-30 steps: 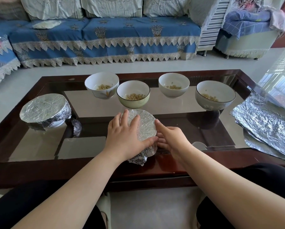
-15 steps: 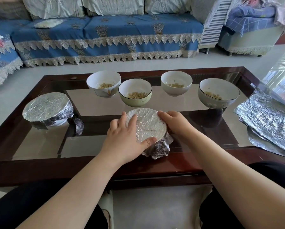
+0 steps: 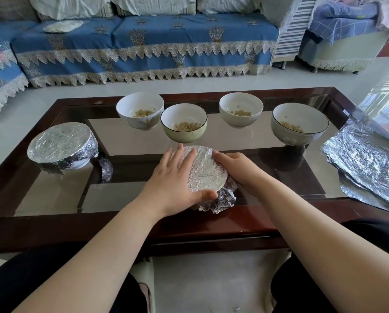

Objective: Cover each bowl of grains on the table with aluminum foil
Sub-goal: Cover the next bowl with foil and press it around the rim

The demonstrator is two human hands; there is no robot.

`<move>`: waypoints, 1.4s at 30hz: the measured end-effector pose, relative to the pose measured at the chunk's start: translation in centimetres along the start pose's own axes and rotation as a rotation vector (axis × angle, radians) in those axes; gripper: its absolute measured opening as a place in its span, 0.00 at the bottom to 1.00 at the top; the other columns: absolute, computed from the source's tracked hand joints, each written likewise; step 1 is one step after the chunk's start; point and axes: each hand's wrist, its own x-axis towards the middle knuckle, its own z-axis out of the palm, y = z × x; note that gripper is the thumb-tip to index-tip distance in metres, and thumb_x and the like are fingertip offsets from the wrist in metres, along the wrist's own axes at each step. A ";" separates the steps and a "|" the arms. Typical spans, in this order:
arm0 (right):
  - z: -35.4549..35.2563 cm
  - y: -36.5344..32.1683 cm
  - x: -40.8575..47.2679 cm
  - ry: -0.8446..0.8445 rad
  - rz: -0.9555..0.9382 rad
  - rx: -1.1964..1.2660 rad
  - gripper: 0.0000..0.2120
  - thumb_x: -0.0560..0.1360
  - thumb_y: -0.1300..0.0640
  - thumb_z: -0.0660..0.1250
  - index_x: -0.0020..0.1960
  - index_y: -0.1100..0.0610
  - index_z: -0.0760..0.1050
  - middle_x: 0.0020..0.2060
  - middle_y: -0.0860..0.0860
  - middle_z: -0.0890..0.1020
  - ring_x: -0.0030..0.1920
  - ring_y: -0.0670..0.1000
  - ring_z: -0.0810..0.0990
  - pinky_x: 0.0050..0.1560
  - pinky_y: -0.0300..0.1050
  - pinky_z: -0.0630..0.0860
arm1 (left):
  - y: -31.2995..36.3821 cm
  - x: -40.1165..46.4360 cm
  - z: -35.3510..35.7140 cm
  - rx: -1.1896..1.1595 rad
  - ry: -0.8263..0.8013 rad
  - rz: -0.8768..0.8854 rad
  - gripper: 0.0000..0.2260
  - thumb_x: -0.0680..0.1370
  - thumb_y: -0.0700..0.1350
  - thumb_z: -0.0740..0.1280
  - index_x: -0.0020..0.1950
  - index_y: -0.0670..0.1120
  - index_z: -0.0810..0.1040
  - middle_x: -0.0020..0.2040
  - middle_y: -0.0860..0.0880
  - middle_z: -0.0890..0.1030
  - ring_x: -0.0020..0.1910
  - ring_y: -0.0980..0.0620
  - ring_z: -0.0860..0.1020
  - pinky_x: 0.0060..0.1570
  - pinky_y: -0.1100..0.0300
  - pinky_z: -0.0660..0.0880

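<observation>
A foil-covered bowl (image 3: 208,177) stands near the front edge of the table. My left hand (image 3: 173,179) lies flat on its foil top, fingers spread and thumb at the near rim. My right hand (image 3: 236,169) cups the bowl's right side, its fingers curved along the rim and pressing the foil against the wall. Behind are several uncovered bowls of yellow grains: a white one (image 3: 140,118), a green one (image 3: 184,134), another white one (image 3: 240,119) and a grey one (image 3: 299,135). A second foil-covered bowl (image 3: 61,146) sits at the left.
Crumpled foil sheets (image 3: 369,163) are stacked at the table's right end. A small foil scrap (image 3: 105,169) lies beside the left covered bowl. The table has a dark wooden frame (image 3: 53,224) and a glass top. A blue sofa (image 3: 143,48) stands beyond it.
My right hand moved from the bowl's near side round to its right side, pressing the foil down there. My left hand stayed on the foil top.
</observation>
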 end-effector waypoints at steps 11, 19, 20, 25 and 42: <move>0.1 0.2 -0.3 -0.080 0.120 0.287 0.23 0.76 0.44 0.69 0.51 0.66 0.81 0.48 0.62 0.85 0.52 0.64 0.83 0.59 0.62 0.78 | 0.5 -0.3 0.3 -0.006 0.044 -0.047 0.58 0.59 0.84 0.47 0.81 0.54 0.41 0.81 0.50 0.39 0.79 0.44 0.43 0.76 0.47 0.45; 0.5 0.1 -0.4 -0.129 0.163 0.286 0.35 0.62 0.32 0.68 0.51 0.62 0.83 0.50 0.61 0.85 0.54 0.66 0.82 0.61 0.67 0.74 | 0.7 -0.4 0.4 -0.012 0.060 -0.059 0.57 0.59 0.83 0.49 0.81 0.54 0.42 0.81 0.50 0.40 0.79 0.44 0.43 0.76 0.47 0.46; 0.4 0.0 -0.4 -0.139 0.163 0.286 0.36 0.61 0.32 0.69 0.52 0.61 0.83 0.50 0.61 0.85 0.54 0.65 0.82 0.61 0.67 0.74 | 0.7 -0.4 0.4 -0.010 0.060 -0.060 0.57 0.59 0.83 0.48 0.81 0.54 0.42 0.81 0.50 0.40 0.79 0.44 0.43 0.76 0.47 0.46; 0.2 0.4 -0.2 -0.173 0.191 0.270 0.44 0.57 0.24 0.66 0.59 0.56 0.80 0.55 0.55 0.84 0.58 0.59 0.82 0.66 0.60 0.73 | 1.0 -0.5 0.2 0.011 0.050 -0.085 0.55 0.62 0.81 0.51 0.81 0.54 0.42 0.81 0.51 0.40 0.79 0.44 0.43 0.76 0.47 0.46; -0.3 1.9 -4.1 -0.083 0.104 0.551 0.15 0.71 0.50 0.73 0.51 0.59 0.75 0.32 0.50 0.78 0.27 0.48 0.71 0.26 0.41 0.69 | 1.4 -0.4 0.2 0.004 0.059 -0.133 0.53 0.66 0.79 0.56 0.82 0.53 0.43 0.81 0.50 0.41 0.79 0.43 0.45 0.76 0.47 0.49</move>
